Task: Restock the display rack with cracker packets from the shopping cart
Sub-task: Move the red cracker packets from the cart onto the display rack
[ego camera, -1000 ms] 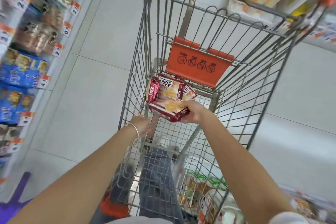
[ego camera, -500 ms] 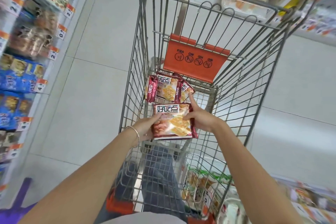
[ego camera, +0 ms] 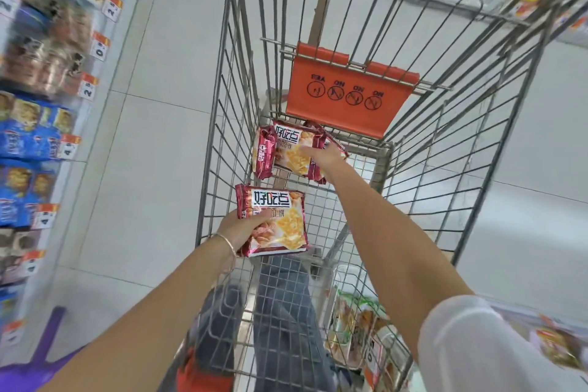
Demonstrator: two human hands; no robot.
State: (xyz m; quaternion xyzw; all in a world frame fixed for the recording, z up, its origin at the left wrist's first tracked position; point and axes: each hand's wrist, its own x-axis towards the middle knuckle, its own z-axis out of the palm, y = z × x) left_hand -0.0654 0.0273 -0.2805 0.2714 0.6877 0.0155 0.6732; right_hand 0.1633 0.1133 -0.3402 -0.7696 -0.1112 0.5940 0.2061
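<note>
Inside cart [ego camera: 213, 149], packet [ego camera: 281, 226] seemingly pinched, left grip [ego camera: 242, 228]

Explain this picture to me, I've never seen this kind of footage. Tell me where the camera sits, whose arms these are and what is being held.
No machine here: the camera is worn on a person's head, looking down at their own bare arms. They stand over a wire shopping cart. The left hand grips one red cracker packet. The right hand reaches to the other packets lying in the cart below its orange flap; whether it grips one is unclear. Stocked shelves run along the left.
</note>
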